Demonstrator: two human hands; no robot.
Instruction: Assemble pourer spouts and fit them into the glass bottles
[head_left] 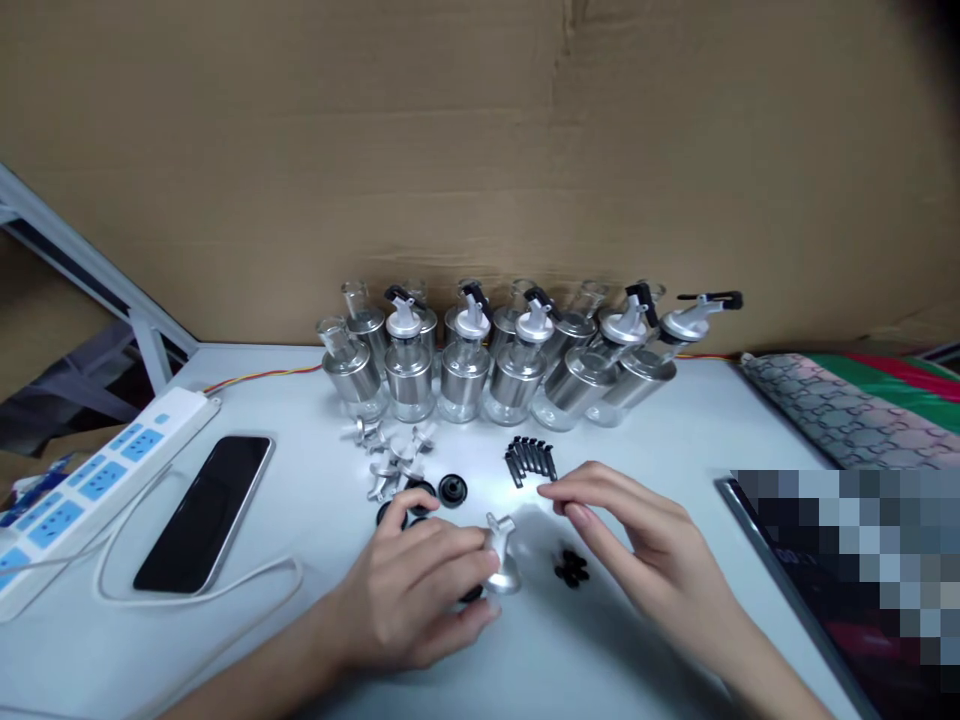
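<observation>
My left hand (420,590) grips a silver pourer cap (504,562) with its spout end up, near the front middle of the table. A black ring partly shows beneath my fingers. To the right, my right hand (645,560) hovers with thumb and fingertips brought together; whatever may be between them is too small to make out. Just beyond its fingertips lies a row of small black levers (531,458). Small black pieces (572,569) are heaped below that hand. Behind my left hand are loose silver pourer caps (396,462) and black round stoppers (453,490), some covered by my fingers.
Glass bottles with metal sleeves (463,378) stand in rows against the cardboard wall (465,150); several carry pourers. On the left lie a phone (204,515), a power strip (101,480) and a white cable (225,580). A dark-screened device (787,580) lies at the right.
</observation>
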